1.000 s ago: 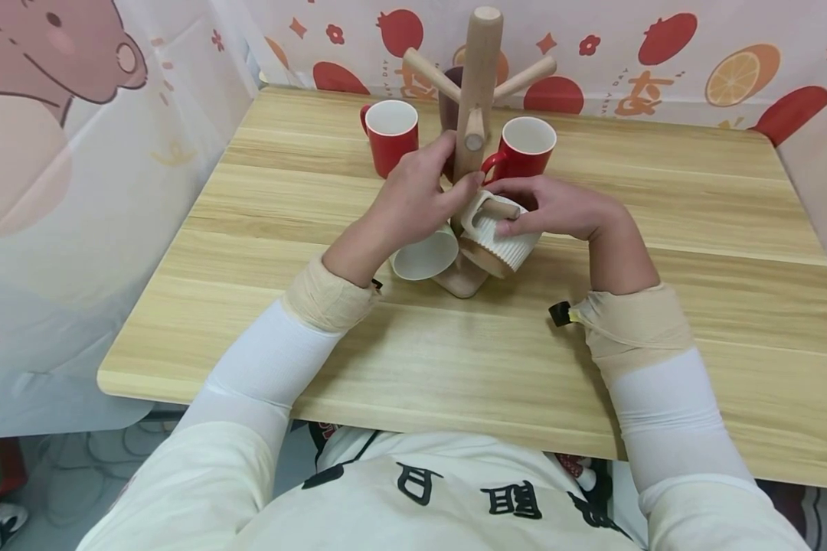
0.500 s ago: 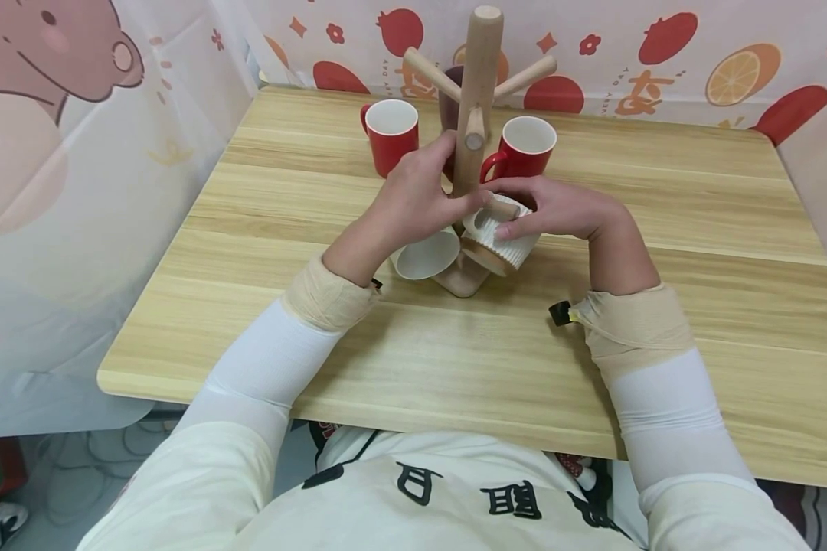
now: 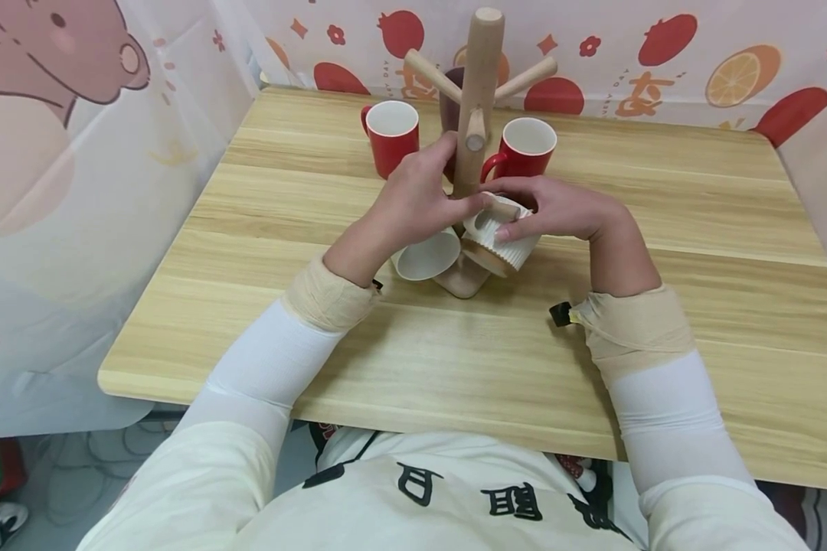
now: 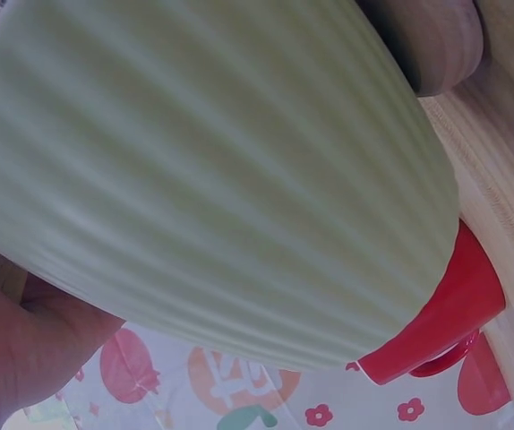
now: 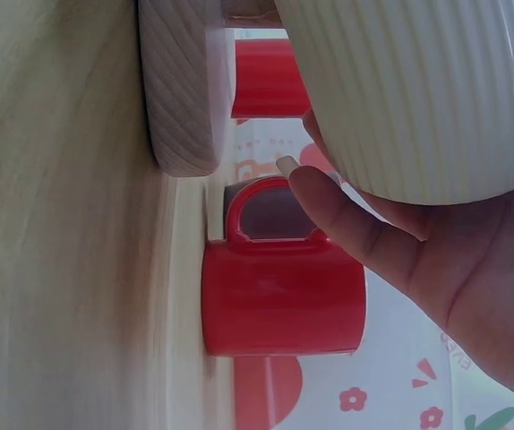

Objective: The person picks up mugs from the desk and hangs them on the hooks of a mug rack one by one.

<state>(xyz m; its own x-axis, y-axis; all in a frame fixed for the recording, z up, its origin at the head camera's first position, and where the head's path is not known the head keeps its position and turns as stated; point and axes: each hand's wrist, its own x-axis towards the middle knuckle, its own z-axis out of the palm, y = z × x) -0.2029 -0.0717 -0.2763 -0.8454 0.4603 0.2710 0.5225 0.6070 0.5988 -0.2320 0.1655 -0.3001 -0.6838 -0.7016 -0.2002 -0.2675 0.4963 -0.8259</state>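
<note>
Left hand [image 3: 420, 193] has its thumb shifted right, now over the handle of the white ribbed mug [image 3: 513, 249], tilted at frame centre, peg through handle. Left fingers wrap the wooden rack's [image 3: 485, 69] post; right hand [image 3: 563, 207] clamps mug between thumb and fingers. Pale mug [image 3: 427, 258] just left. Post partly blocks dark mug [image 3: 450, 103] behind; red mugs [image 3: 527, 151] upright at upper centre, either side.
</note>
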